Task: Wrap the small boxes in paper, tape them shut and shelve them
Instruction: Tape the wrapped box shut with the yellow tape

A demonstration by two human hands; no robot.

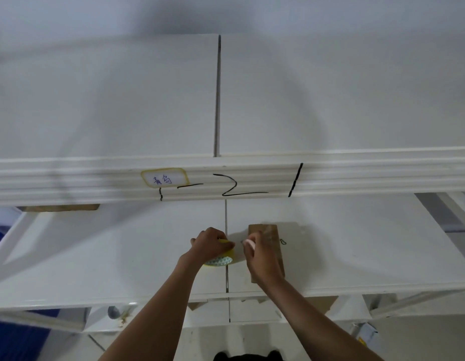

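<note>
A small box wrapped in brown paper (274, 239) lies on the white shelf board (122, 251), right of the board's centre seam. My right hand (261, 255) lies over its left side and pinches a small pink-white object (249, 243) at the box's left edge. My left hand (212, 243) grips a yellow roll of tape (221, 259) from above, just left of the seam. A strip between roll and box is too thin to make out.
A moulded white rail (356, 175) with a handwritten label (164, 177) and black marker strokes runs above the board. More white shelf boards lie above and below. Brown cardboard (59, 207) shows under the rail at left. Blue material (15, 342) sits at lower left.
</note>
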